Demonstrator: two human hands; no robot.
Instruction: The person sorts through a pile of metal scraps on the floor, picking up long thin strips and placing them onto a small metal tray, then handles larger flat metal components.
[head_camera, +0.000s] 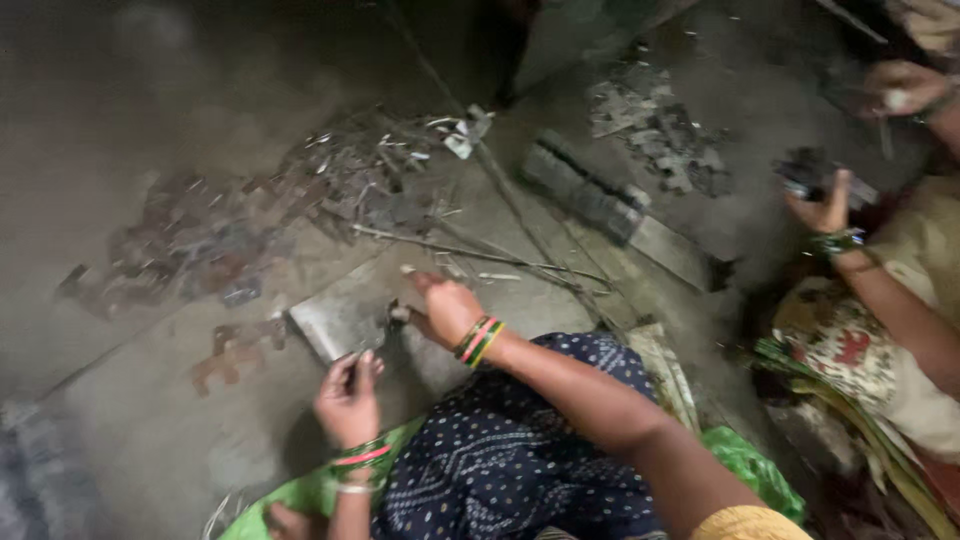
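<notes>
The fingers (352, 372) of the left hand (348, 402) are curled together, their tips pinched at the near edge of a flat grey metal plate (335, 318) that lies on the floor (150, 420); the blur keeps me from telling whether they grip the plate itself or some small piece against it. Just to the right of those fingertips, the right hand (447, 308) reaches in from the other side, its fingers bunched around a small dark piece (396, 313) held at the plate's right corner, with one finger stretched upward and away from the rest. Both wrists carry red and green bangles (479, 341). Beyond the fingers, farther from the person, thin metal rods (470, 250) lie across the floor, and past them spreads a heap of rusty and grey metal scraps (300, 200). To the left of the plate lies a rust-brown cut-out piece (235, 350). Up and to the right of the right hand sits a long ribbed grey block (590, 195), with another scatter of scraps (660, 130) behind it. Nearer than the hands, a dark blue dotted cloth (510, 450) covers the person's lap over a green sheet (745, 465). Well off to the right, another person's hand (825, 210) holds a dark stack of pieces (815, 170).
</notes>
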